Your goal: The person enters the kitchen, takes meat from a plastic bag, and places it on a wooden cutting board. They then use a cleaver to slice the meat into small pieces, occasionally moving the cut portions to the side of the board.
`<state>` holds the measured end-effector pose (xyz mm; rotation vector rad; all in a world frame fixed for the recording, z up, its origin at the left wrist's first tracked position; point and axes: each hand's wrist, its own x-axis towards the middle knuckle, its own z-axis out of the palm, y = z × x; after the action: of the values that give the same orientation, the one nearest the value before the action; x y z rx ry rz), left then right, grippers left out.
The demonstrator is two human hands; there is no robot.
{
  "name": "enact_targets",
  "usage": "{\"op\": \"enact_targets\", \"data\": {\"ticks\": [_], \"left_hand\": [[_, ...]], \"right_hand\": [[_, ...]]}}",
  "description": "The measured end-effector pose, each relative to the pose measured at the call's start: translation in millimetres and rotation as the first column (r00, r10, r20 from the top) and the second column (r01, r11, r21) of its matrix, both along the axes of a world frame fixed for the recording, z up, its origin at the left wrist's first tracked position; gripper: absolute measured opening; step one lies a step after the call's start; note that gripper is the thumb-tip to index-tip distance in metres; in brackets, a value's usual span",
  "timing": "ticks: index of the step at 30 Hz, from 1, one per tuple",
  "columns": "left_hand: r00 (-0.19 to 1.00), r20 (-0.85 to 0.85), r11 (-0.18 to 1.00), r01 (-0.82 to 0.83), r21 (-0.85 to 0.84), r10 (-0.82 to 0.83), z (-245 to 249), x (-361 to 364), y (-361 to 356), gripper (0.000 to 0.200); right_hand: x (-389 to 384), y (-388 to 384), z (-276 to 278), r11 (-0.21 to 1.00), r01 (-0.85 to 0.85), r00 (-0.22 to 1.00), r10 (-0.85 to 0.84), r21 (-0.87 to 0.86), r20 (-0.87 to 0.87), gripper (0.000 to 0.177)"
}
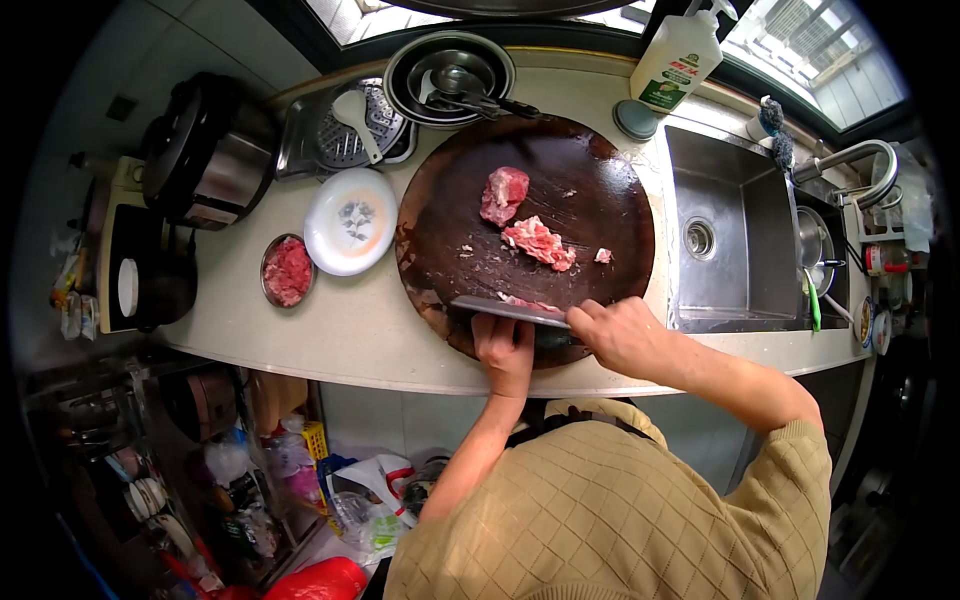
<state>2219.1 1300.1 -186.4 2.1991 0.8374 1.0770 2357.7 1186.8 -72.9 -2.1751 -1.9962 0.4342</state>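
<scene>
My right hand point(622, 337) is closed around the handle of a cleaver point(500, 309), held low over the near part of a round, dark wooden chopping board point(610, 240). A strip of raw meat point(527, 303) shows along the blade's far edge. At the near side of the blade is my left hand point(504, 352), its fingers bent and their tips hidden by the metal; what they grip cannot be made out. Beyond the blade lie a fatty piece of raw meat point(540, 243), a thicker red chunk point(504, 194) and a small scrap point(603, 256).
Left of the board are a white plate point(335, 262), a small bowl of minced meat point(288, 272) and a rice cooker point(215, 160). Metal bowls point(395, 85) with utensils stand behind. To the right are a pump bottle point(678, 60) and a steel sink point(735, 290).
</scene>
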Motion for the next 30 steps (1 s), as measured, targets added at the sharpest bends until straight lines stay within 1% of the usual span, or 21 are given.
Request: {"op": "enact_targets", "data": {"ticks": [2, 5, 8, 11, 12, 15, 16, 17, 19, 20, 23, 24, 27, 28, 29, 30], "left_hand": [[0.999, -0.033, 1.0, 0.024, 0.007, -0.024, 1, -1, 2, 0.021], [0.998, -0.022, 0.998, 0.06, 0.026, -0.06, 1, 1, 5, 0.02], [0.996, -0.039, 0.996, 0.078, -0.039, -0.08, -10, -4, 3, 0.017], [0.995, -0.049, 0.996, 0.088, 0.01, -0.088, -1, -3, 1, 0.015], [0.99, -0.077, 0.992, 0.123, 0.025, -0.121, 4, -3, 0, 0.017], [0.981, -0.078, 0.978, 0.186, 0.096, -0.179, 7, -2, 2, 0.018], [0.973, -0.102, 0.97, 0.218, 0.106, -0.208, 5, -1, 5, 0.02], [0.975, -0.095, 0.973, 0.212, 0.096, -0.203, 5, -1, 6, 0.02], [0.977, -0.077, 0.976, 0.206, 0.077, -0.2, 5, 0, 9, 0.02], [0.982, -0.067, 0.982, 0.179, 0.063, -0.175, 4, 1, 10, 0.02], [0.992, 0.044, 0.992, 0.116, 0.057, -0.119, 17, 10, 12, 0.019], [0.986, 0.064, 0.987, 0.153, 0.052, -0.156, 24, 15, 12, 0.02], [0.952, -0.123, 0.958, 0.285, 0.011, -0.282, 16, 26, 18, 0.025], [0.961, -0.091, 0.965, 0.263, 0.005, -0.261, 16, 27, 17, 0.025], [0.971, -0.063, 0.973, 0.232, 0.011, -0.231, 16, 28, 15, 0.023], [0.979, -0.042, 0.98, 0.2, 0.009, -0.2, 17, 26, 11, 0.022]], "right_hand": [[2, -10, -1, 0.999, -0.022, 0.999, 0.023, -0.043, 0.026, 0.027], [7, 1, -1, 0.997, -0.045, 0.999, 0.044, -0.069, -0.009, 0.021], [-1, 49, -22, 0.998, -0.057, 0.997, 0.057, 0.013, -0.049, 0.02], [-2, 73, -29, 0.995, -0.048, 0.997, 0.053, 0.084, -0.064, 0.019], [1, 71, -26, 0.997, -0.007, 0.994, 0.015, 0.07, -0.11, 0.018], [14, 55, -25, 0.996, 0.09, 0.986, -0.09, -0.011, -0.14, 0.018], [20, 45, -18, 0.991, 0.126, 0.983, -0.131, -0.047, -0.129, 0.015], [27, 36, -23, 0.983, 0.177, 0.98, -0.181, -0.051, -0.079, 0.02], [39, 21, -25, 0.95, 0.305, 0.952, -0.305, 0.069, -0.002, 0.018], [44, 16, -27, 0.94, 0.338, 0.941, -0.338, 0.051, -0.009, 0.017], [40, 4, -32, 0.949, 0.276, 0.961, -0.276, 0.155, -0.024, 0.016], [35, 3, -33, 0.94, 0.293, 0.955, -0.298, 0.176, 0.003, 0.015], [22, -1, -22, 0.917, 0.354, 0.933, -0.334, 0.182, -0.131, 0.013], [18, -3, -19, 0.914, 0.352, 0.933, -0.327, 0.202, -0.149, 0.011], [13, -4, -15, 0.916, 0.363, 0.93, -0.345, 0.173, -0.126, 0.011], [10, -6, -14, 0.917, 0.355, 0.932, -0.334, 0.181, -0.138, 0.011]]}}
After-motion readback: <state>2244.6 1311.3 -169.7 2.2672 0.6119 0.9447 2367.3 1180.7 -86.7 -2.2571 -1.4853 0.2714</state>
